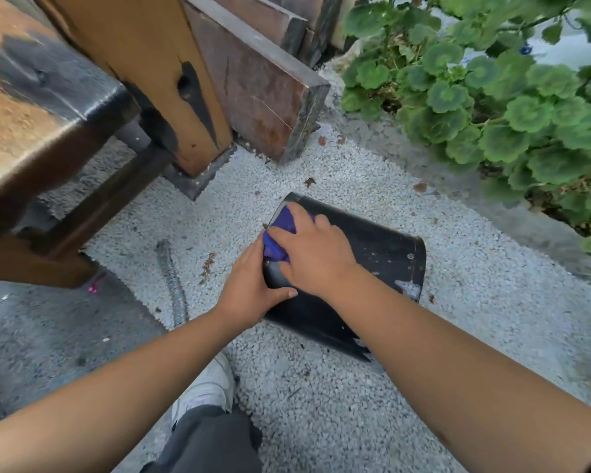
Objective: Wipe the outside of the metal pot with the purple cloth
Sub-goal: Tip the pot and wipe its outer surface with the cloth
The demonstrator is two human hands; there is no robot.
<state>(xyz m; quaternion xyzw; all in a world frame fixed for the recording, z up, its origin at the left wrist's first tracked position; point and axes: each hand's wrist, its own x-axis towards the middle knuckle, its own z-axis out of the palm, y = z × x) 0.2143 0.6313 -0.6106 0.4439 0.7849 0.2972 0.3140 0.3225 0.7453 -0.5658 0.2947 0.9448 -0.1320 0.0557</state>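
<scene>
The dark metal pot (372,268) lies on its side on the pale gravel (321,404), and both hands work at its left end. The right hand (307,254) lies on top of the pot with its fingers spread fairly flat, pressing the purple cloth (280,233) against the curved outer wall; the cloth bunches out from under the fingers toward the pot's rim and is not pinched, only held down by the palm and fingers. Just below and left of that grip, the left hand (253,288) clasps the near rim, thumb curled over the outside wall and fingers wrapped around the edge, touching the lower fold of the cloth. To the right of the right hand's grip the pot's wall shows pale specks and a whitish patch near the far end. Beyond the left hand's grip, across the gravel, a grey ribbed hose (176,285) runs along the ground, and further left stands a worn wooden bench (48,107) beside a wooden post (151,63). Past the pot, well apart from either grip, a bed of round-leaved green plants (492,114) spreads along a stone kerb. Below the hands, a white shoe (209,387) and a grey trouser leg (209,442) show.
</scene>
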